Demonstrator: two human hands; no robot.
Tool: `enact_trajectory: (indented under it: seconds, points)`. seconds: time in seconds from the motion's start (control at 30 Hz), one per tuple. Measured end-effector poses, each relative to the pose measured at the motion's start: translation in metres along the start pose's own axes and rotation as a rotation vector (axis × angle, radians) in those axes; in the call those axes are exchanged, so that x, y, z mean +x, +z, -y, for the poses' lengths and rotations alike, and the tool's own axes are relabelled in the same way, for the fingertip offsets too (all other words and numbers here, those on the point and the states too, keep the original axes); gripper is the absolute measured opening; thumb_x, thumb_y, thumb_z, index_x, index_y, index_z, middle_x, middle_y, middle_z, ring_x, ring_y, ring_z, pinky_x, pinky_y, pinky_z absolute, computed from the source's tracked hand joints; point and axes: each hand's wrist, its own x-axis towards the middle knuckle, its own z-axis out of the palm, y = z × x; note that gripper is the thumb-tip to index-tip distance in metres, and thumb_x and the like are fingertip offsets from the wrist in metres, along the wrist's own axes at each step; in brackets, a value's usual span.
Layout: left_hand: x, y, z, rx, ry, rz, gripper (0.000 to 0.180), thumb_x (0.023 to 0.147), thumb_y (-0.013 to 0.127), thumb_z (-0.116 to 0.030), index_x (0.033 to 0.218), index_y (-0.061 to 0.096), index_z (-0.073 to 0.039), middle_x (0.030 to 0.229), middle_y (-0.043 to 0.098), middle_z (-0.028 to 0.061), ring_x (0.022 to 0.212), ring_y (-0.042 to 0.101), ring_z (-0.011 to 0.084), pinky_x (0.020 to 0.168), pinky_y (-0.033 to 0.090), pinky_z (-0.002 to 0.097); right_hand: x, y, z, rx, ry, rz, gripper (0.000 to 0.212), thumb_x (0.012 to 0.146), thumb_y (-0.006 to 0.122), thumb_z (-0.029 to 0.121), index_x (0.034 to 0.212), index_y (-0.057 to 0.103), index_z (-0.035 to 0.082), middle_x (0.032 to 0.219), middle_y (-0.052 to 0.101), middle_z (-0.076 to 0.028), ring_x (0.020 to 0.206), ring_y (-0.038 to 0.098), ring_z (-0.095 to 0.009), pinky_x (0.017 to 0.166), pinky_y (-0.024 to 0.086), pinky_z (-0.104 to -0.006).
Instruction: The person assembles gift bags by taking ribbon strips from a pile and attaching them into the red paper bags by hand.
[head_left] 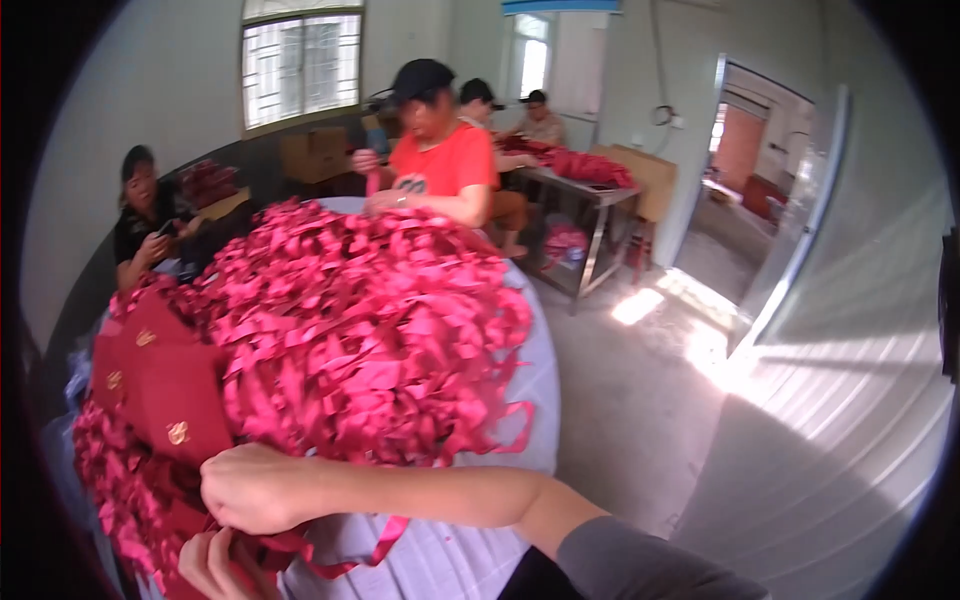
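Observation:
My right hand (258,488) reaches across from the right with its fingers curled into a fist, at the lower left of the table. Just below it, my left hand (222,566) has its fingers bent round a red ribbon (385,540), which trails to the right over the pale table cover. What the right fingers grip is hidden by the back of the hand. Beyond my hands lie several dark red flat fabric pieces (178,385) with small gold emblems, overlapping one another. A large heap of red ribbon strips (370,330) covers most of the round table.
The grey-white table cover (535,350) shows along the right rim. Across the heap a person in a red shirt (440,165) handles a strip. Another person (150,215) sits at the left. Two more people are by a metal table (590,190) near an open doorway (745,180).

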Motion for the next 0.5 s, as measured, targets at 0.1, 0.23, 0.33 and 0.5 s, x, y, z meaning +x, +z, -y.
enact_trajectory:
  seconds: [0.1,0.23,0.33,0.5]
  points:
    - [-0.007,-0.011,-0.007,-0.052,0.010,0.056,0.024,0.077,0.065,-0.001,0.100,0.059,-0.002,0.102,0.053,0.0143,0.096,0.052,0.0321,0.084,0.042,0.0427,-0.004,-0.012,0.006,-0.075,0.054,0.197,0.022,0.079,0.050,0.018,0.069,0.063,0.003,0.074,0.057,-0.016,0.076,0.058,-0.035,0.067,0.046,-0.0444]
    - [0.008,-0.006,-0.015,-0.125,0.057,0.109,0.034,0.068,0.066,0.007,0.100,0.060,-0.003,0.097,0.055,0.0128,0.092,0.052,0.0316,0.081,0.043,0.0417,-0.014,-0.028,0.002,-0.068,0.111,0.236,0.019,0.085,0.052,0.020,0.083,0.065,0.006,0.084,0.058,-0.013,0.085,0.059,-0.031,0.073,0.046,-0.0402]
    - [0.013,-0.006,-0.013,-0.142,0.078,0.105,0.034,0.068,0.064,0.009,0.099,0.060,-0.003,0.091,0.056,0.0111,0.089,0.052,0.0301,0.079,0.043,0.0404,-0.012,-0.030,0.004,-0.044,0.131,0.196,0.019,0.086,0.052,0.019,0.086,0.065,0.005,0.092,0.060,-0.013,0.091,0.059,-0.031,0.080,0.046,-0.0399]
    - [0.013,-0.017,-0.008,-0.152,0.090,0.117,0.031,0.068,0.064,0.009,0.098,0.060,-0.001,0.087,0.059,0.0101,0.087,0.053,0.0289,0.079,0.044,0.0402,-0.007,-0.026,0.010,-0.025,0.097,0.243,0.020,0.085,0.054,0.019,0.087,0.065,0.003,0.091,0.061,-0.014,0.090,0.060,-0.032,0.079,0.046,-0.0404]
